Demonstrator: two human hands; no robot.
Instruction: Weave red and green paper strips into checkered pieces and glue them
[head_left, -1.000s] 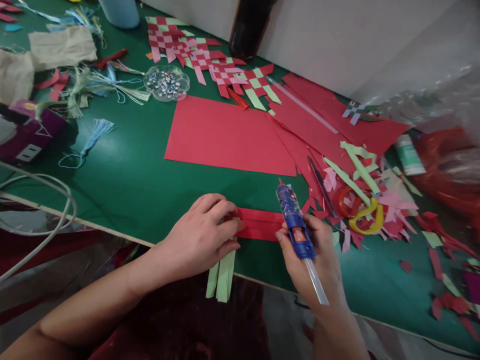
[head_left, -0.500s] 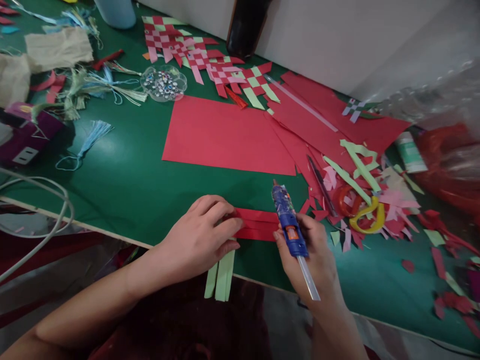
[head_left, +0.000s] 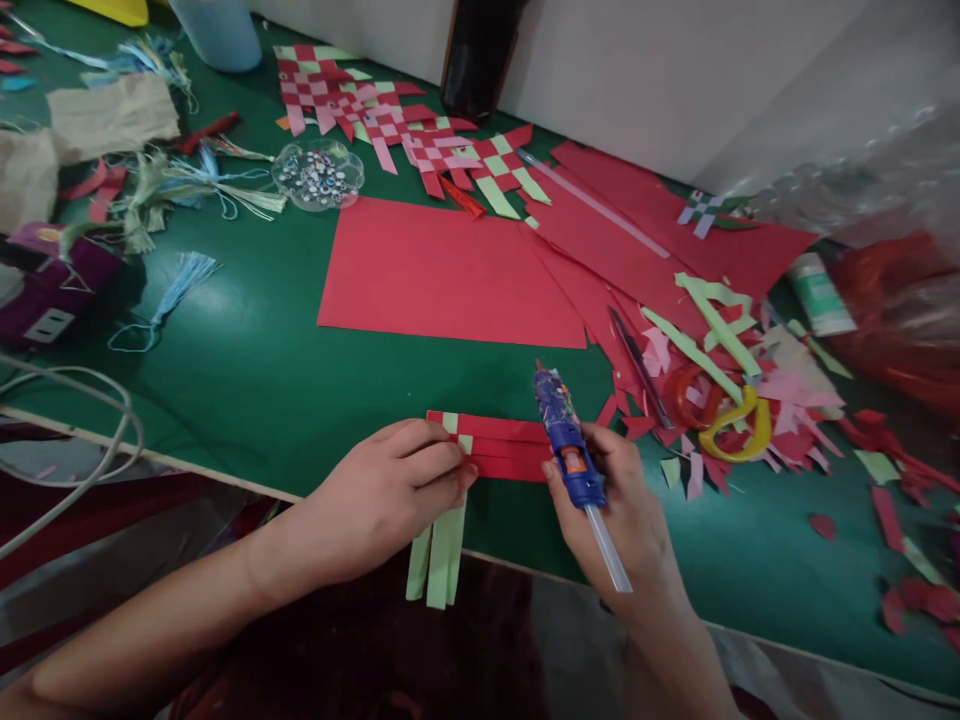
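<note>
My left hand (head_left: 390, 490) lies curled on the left end of a small weave of red paper strips (head_left: 506, 448) and light green strips (head_left: 442, 550) at the near edge of the green table (head_left: 255, 370). Its fingers press the strips down. The green strips hang over the table edge below my hand. My right hand (head_left: 622, 510) is closed around a blue hot glue gun (head_left: 566, 450), its nozzle pointing away from me just right of the red strips. A clear glue stick sticks out of the gun's back.
A large red paper sheet (head_left: 450, 275) lies beyond the weave. Finished red, pink and green woven pieces (head_left: 420, 140) sit at the back. Scissors (head_left: 720, 420) rest among paper scraps on the right. A dish of googly eyes (head_left: 319, 175), tassels and a white cable (head_left: 75, 440) are on the left.
My left hand has slid slightly back toward me, uncovering the woven corner of red and green strips. The glue gun has shifted a little left and nearer.
</note>
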